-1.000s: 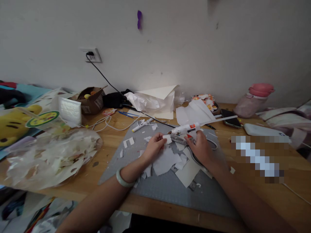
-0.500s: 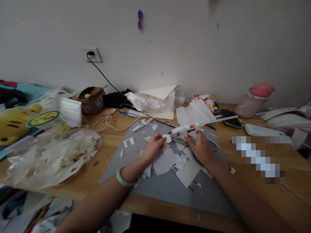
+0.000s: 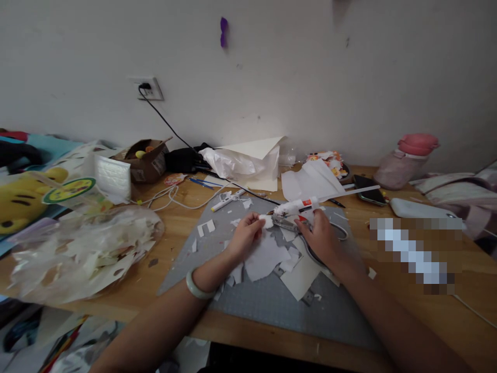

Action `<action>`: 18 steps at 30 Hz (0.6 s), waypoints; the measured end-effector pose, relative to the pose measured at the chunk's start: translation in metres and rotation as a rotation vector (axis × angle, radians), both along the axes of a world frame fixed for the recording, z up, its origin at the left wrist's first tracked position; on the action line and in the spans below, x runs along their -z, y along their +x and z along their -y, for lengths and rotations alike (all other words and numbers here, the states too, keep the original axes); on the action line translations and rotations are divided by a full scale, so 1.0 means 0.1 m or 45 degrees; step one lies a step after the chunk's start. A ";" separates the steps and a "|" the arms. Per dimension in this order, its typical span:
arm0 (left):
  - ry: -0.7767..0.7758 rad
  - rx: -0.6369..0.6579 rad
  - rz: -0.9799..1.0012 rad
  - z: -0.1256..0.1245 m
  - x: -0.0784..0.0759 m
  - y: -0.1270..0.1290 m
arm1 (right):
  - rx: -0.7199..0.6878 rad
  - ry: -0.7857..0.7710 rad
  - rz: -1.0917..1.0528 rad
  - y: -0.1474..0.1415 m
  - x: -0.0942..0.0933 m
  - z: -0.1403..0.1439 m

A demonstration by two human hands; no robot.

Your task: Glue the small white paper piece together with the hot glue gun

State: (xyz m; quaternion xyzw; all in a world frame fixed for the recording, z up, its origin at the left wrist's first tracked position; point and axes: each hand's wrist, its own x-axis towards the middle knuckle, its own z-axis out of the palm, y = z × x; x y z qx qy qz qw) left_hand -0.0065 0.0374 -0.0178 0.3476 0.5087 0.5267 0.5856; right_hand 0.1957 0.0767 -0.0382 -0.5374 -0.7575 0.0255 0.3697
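Firstly, head view, edges. The grey mat (image 3: 272, 306) lies on the wooden worktop (image 3: 140, 287), its near edge just inside the worktop's front edge, with a strip of wood between. Exposed mat shows between my forearms and along the near side. Left of the mat, a band of wood runs to the plastic bag (image 3: 85, 254) of scraps; behind, the white cable (image 3: 173, 199) and the pale pen (image 3: 228, 200) crowd the mat's far left corner, and the pale sheet (image 3: 311, 180) sits at its far edge. On the right, the pale phone (image 3: 421, 210) lies well apart from my hands.

Pose: both forearms come in from the lower corners and converge over the mat. My left hand (image 3: 247, 234), bangle (image 3: 199, 285) at the wrist, pinches a small white scrap (image 3: 266, 221) above the torn paper (image 3: 266, 259). My right hand (image 3: 321, 234) is wrapped around the glue gun (image 3: 295, 207), nozzle pointing left, glue stick (image 3: 351, 192) jutting out rightward behind. Hands apart; scrap just beside the nozzle, contact cannot be told.
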 end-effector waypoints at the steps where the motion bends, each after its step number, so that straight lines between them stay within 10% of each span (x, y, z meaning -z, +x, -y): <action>1: -0.002 -0.002 0.001 0.00 0.00 0.00 | -0.001 -0.001 0.002 0.00 0.00 0.00; 18: 0.011 -0.007 0.025 0.01 -0.03 0.00 | 0.024 -0.007 -0.029 0.00 -0.04 0.02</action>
